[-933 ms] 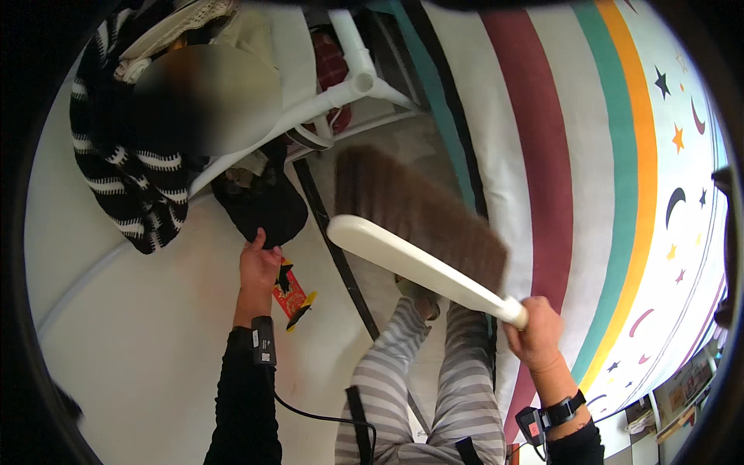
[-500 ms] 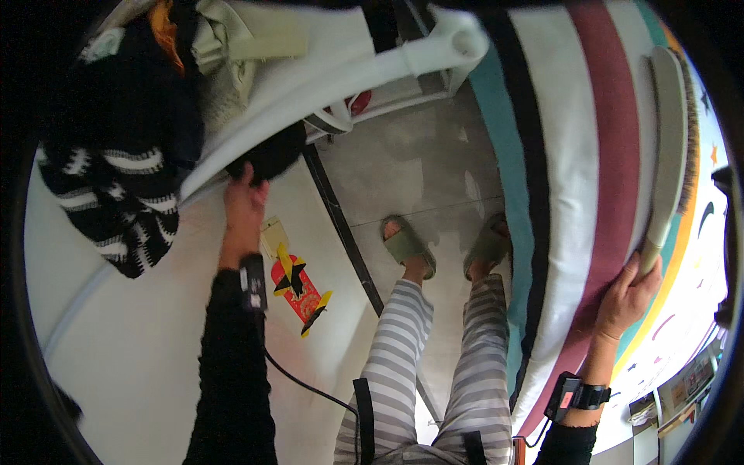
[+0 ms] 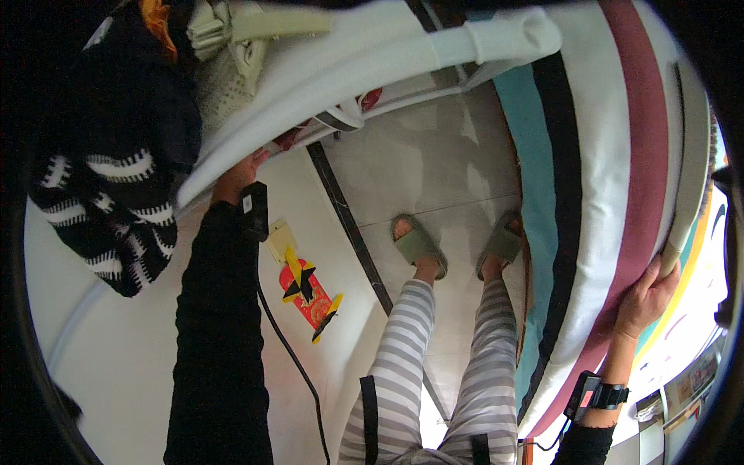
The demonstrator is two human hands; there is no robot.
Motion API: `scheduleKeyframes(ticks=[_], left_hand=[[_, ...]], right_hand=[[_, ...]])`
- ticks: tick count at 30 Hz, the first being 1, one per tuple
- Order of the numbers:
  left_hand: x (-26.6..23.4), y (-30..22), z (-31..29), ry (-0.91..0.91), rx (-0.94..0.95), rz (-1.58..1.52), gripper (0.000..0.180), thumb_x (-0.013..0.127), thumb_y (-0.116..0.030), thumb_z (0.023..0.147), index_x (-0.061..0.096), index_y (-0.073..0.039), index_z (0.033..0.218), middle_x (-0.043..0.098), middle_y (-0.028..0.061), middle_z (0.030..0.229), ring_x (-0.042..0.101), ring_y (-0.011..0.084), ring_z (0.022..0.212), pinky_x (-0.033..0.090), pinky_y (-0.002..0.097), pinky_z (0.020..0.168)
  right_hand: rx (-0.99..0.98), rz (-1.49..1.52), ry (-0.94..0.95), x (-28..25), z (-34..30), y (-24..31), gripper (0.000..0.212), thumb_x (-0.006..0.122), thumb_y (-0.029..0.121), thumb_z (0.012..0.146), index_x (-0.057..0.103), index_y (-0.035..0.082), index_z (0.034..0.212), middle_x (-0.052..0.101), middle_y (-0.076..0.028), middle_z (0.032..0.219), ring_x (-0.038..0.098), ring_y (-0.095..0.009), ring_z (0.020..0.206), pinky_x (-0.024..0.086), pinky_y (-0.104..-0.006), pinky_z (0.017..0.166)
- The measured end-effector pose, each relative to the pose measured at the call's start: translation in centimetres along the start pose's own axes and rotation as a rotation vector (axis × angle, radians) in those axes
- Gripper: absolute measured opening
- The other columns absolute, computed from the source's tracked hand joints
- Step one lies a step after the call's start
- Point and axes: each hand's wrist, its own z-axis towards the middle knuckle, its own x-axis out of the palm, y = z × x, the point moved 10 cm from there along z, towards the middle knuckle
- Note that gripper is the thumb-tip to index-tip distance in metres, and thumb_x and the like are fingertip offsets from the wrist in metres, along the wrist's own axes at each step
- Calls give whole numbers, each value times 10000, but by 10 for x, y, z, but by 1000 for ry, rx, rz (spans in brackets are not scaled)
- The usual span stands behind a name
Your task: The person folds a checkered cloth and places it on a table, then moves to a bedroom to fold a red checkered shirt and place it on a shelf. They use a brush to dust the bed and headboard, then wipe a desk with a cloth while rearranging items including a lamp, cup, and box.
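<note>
White and long, the brush (image 3: pixel 688 186) is over the striped bed (image 3: pixel 601 186), the right hand (image 3: pixel 648 305) holding its handle. The left hand (image 3: pixel 239 178) is by the white pole (image 3: pixel 364 70); I cannot tell what its fingers hold.

Grey tile flr (image 3: pixel 438 178) here, shiny in patches; white wall (image 3: pixel 116 372) w/ dark skirting (image 3: pixel 349 223) at its foot, beige plate (image 3: pixel 279 239) & red card (image 3: pixel 318 311) w/ yellow-&-black tape (image 3: pixel 299 285); white tubular rack (image 3: pixel 372 68) beside the wall, big striped bed (image 3: pixel 645 147) opp., shelf unit (image 3: pixel 692 383) past it, rm brightest that side
</note>
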Motion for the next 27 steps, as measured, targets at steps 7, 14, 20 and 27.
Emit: scheduleKeyframes(ticks=[7, 14, 20, 27], left_hand=[[82, 13, -96, 323, 150, 540, 158, 596, -183, 829, 609, -71, 938, 596, 56, 839, 560, 178, 746, 456, 327, 653], [171, -40, -288, 428, -138, 313, 273, 612, -167, 842, 609, -30, 1079, 631, 42, 827, 594, 140, 715, 488, 283, 634], [183, -155, -357, 360, 5, 416, 293, 574, -164, 882, 587, -17, 1135, 656, 69, 906, 617, 139, 817, 490, 273, 726], [163, -243, -384, 264, 137, 349, 245, 540, -145, 912, 595, -29, 1121, 642, 43, 913, 600, 131, 789, 487, 269, 709]], right_hand=[[66, 29, 117, -20, 11, 9, 351, 487, 286, 955, 481, 41, 1208, 560, -175, 1065, 563, -333, 938, 446, -388, 811], [222, 405, 439, -44, 28, 20, 317, 476, 264, 933, 472, -19, 1075, 570, -237, 913, 566, -388, 817, 445, -433, 741], [-178, 88, 1065, -65, -109, 64, 334, 521, 338, 878, 472, 19, 965, 630, -240, 774, 620, -427, 700, 502, -504, 617], [-368, 242, 1079, -148, -114, 43, 357, 634, 399, 788, 526, 82, 912, 625, -178, 732, 618, -385, 643, 495, -484, 575]])
